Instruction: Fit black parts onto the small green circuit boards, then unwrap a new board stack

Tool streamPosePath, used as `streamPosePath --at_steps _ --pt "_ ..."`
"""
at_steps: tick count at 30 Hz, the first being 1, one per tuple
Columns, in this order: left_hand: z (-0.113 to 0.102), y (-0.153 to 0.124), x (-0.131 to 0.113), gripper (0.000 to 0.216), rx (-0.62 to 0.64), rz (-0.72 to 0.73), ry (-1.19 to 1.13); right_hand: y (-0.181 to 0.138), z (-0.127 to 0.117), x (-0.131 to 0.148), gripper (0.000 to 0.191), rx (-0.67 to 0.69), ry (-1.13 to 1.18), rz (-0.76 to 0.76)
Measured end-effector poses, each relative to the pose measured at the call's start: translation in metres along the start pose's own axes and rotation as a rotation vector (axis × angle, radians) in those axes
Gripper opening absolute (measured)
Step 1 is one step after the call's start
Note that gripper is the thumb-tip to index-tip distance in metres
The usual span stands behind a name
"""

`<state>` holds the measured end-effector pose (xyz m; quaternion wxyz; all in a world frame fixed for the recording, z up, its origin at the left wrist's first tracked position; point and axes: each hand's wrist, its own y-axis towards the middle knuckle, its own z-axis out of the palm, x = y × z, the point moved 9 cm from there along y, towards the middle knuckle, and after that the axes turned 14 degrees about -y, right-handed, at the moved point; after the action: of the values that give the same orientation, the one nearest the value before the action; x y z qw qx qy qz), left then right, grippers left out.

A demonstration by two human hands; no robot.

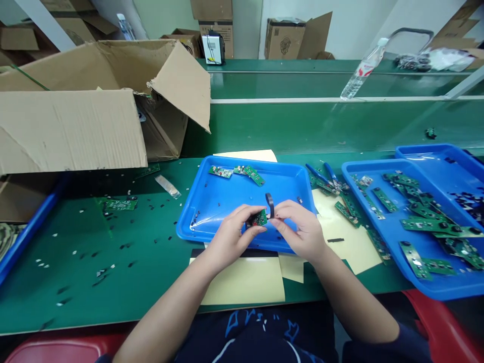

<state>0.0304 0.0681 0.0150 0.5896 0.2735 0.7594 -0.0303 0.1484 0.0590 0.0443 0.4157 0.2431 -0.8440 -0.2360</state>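
Above the near part of a blue tray (227, 233), my left hand (237, 229) is closed on a small green circuit board (260, 218), gripping it between thumb and fingers. My right hand (298, 227) pinches a curved black strip (269, 204) right beside the board's right end. Whether the strip touches the board I cannot tell. Farther back in the same tray lie a few green boards (254, 175), along with small dark bits.
Another blue tray (359, 174) on the right holds many circuit boards. Blue-handled pliers (323, 177) lie between the trays. A big open cardboard box (71, 131) stands at left. Yellow paper sheets (242, 282) lie near the front edge. A water bottle (363, 70) stands behind.
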Motion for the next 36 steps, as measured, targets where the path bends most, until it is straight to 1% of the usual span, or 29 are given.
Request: streamPosePath --at_steps 3,5,6,7,8,9,10,12,13,14,15,16,17,19,20,21,23,25,28,31,34,36 --pt "-0.015 -0.001 -0.011 0.027 -0.113 0.124 0.105 0.0 0.003 0.004 0.006 0.12 0.136 -0.019" --pt "-0.031 -0.003 -0.02 0.028 -0.239 0.215 0.204 -0.002 0.004 0.008 0.008 0.234 0.315 -0.032" --pt "-0.038 -0.005 -0.025 0.029 -0.302 0.264 0.257 -0.003 0.002 0.01 0.012 0.282 0.429 -0.038" --pt "-0.042 -0.008 -0.031 0.03 -0.347 0.317 0.308 -0.003 -0.002 0.01 0.017 0.301 0.551 -0.046" --pt "-0.043 -0.01 -0.036 0.032 -0.369 0.373 0.352 -0.002 -0.009 0.008 0.023 0.28 0.666 -0.046" --pt "-0.041 -0.012 -0.042 0.033 -0.367 0.428 0.385 0.001 -0.017 0.001 0.028 0.219 0.755 -0.021" --pt "-0.037 -0.014 -0.046 0.034 -0.343 0.479 0.412 0.004 -0.025 -0.01 0.032 0.124 0.803 0.035" --pt "-0.021 -0.016 -0.051 0.034 -0.253 0.549 0.455 0.005 -0.035 -0.042 0.03 -0.079 0.761 0.23" --pt "-0.013 -0.017 -0.052 0.034 -0.203 0.563 0.471 0.003 -0.034 -0.056 0.027 -0.134 0.7 0.348" --pt "-0.005 -0.018 -0.052 0.033 -0.158 0.567 0.486 0.0 -0.028 -0.066 0.026 -0.134 0.643 0.45" --pt "0.0 -0.018 -0.05 0.033 -0.125 0.562 0.501 -0.003 -0.019 -0.07 0.026 -0.076 0.606 0.521" --pt "0.004 -0.019 -0.049 0.033 -0.108 0.554 0.514 -0.005 -0.005 -0.07 0.028 0.034 0.592 0.562" --pt "0.005 -0.019 -0.047 0.034 -0.106 0.549 0.53 -0.009 0.01 -0.065 0.031 0.175 0.594 0.58" --pt "0.001 -0.019 -0.045 0.035 -0.143 0.55 0.566 -0.017 0.036 -0.049 0.036 0.438 0.621 0.571" --pt "-0.002 -0.019 -0.045 0.035 -0.167 0.554 0.584 -0.021 0.043 -0.041 0.036 0.526 0.638 0.563" --pt "-0.004 -0.019 -0.044 0.035 -0.186 0.556 0.599 -0.024 0.048 -0.036 0.035 0.575 0.656 0.563" --pt "-0.009 -0.017 -0.043 0.036 -0.217 0.557 0.614 -0.026 0.051 -0.03 0.031 0.586 0.698 0.584" --pt "-0.013 -0.016 -0.042 0.036 -0.247 0.541 0.615 -0.026 0.052 -0.029 0.028 0.553 0.745 0.617" --pt "-0.016 -0.014 -0.037 0.039 -0.276 0.478 0.567 -0.028 0.058 -0.029 0.027 0.542 0.859 0.662" --pt "-0.018 -0.012 -0.033 0.041 -0.269 0.417 0.448 -0.035 0.069 -0.027 0.027 0.588 1.003 0.739" --pt "-0.019 -0.009 -0.03 0.031 -0.23 0.36 0.3 -0.04 0.076 -0.027 0.027 0.626 1.096 0.798" --pt "-0.018 -0.006 -0.027 0.025 -0.188 0.305 0.188 -0.041 0.077 -0.026 0.028 0.637 1.117 0.804"
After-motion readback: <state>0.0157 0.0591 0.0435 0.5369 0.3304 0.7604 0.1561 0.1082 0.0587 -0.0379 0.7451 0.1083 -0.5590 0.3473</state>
